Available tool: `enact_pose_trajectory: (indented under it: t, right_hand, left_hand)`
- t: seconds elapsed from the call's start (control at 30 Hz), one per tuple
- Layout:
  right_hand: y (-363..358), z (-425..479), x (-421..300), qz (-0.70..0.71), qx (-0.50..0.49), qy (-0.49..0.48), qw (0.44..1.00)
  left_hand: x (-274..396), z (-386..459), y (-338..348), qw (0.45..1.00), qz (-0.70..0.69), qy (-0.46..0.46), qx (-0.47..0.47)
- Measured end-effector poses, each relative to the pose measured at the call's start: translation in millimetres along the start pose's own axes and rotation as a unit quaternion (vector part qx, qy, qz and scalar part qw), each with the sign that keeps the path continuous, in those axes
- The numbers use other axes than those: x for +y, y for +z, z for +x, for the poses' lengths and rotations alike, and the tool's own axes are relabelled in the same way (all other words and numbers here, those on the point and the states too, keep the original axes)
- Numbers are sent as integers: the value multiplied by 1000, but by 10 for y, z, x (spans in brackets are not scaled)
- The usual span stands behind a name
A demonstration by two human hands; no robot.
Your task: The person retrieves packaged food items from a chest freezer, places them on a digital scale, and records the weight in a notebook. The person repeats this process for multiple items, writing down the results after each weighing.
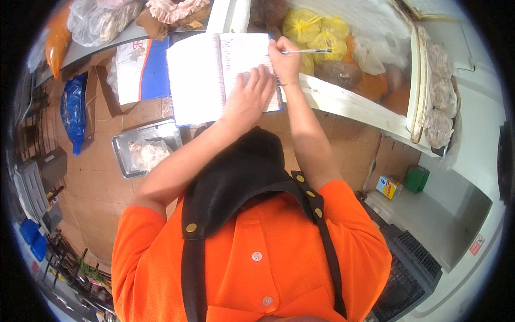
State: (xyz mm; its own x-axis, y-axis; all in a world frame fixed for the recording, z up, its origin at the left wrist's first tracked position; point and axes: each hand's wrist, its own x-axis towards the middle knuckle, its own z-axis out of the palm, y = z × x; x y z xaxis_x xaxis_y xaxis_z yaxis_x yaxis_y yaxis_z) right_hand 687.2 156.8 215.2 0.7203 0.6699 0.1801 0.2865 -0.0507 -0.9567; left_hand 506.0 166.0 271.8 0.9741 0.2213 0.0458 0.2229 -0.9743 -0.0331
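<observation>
An open ruled notebook (197,80) with a blue cover edge lies before me, partly over the rim of an open chest freezer (354,98). Handwriting runs down part of its right page; the left page looks blank in the glare. My left hand (249,92) rests flat on the right page, fingers slightly spread. At that page's right edge, my right hand (286,60) grips a pen (307,51), its clear barrel pointing right over the freezer. The pen's tip is hidden behind the fingers. Inside the freezer are yellow bags (318,32) and other plastic bags of food.
A metal tray (120,149) with bagged food sits low at left, near a blue plastic bag (74,112) and a cardboard box (102,92). Bagged food (106,22) lies on a metal surface at top left. More bags (440,96) line the freezer's right side. A black crate (414,265) stands lower right.
</observation>
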Motion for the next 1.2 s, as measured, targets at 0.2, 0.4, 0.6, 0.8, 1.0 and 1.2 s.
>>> enact_pose_trajectory:
  t: [0.2, 0.4, 0.6, 0.8, 1.0, 1.2]
  right_hand:
    - [98, -312, -166, -36, 16, 17, 999]
    - [119, -411, -217, -62, 14, 6, 998]
    - [193, -395, -201, -64, 30, 16, 997]
    - [235, -398, -178, -70, 18, 9, 997]
    - [233, -390, -137, -96, 21, -21, 995]
    - [211, -387, -90, -92, 24, -17, 995]
  left_hand:
    - [79, -292, 3, 999, -23, -24, -14]
    - [31, -299, 81, 1000, -16, -22, 9]
    - [-41, -292, 92, 999, -25, -7, 36]
    - [-58, -299, 132, 998, -21, -10, 50]
    - [-79, -297, 129, 998, -31, -5, 48]
    - [-70, -287, 170, 997, -39, -11, 60]
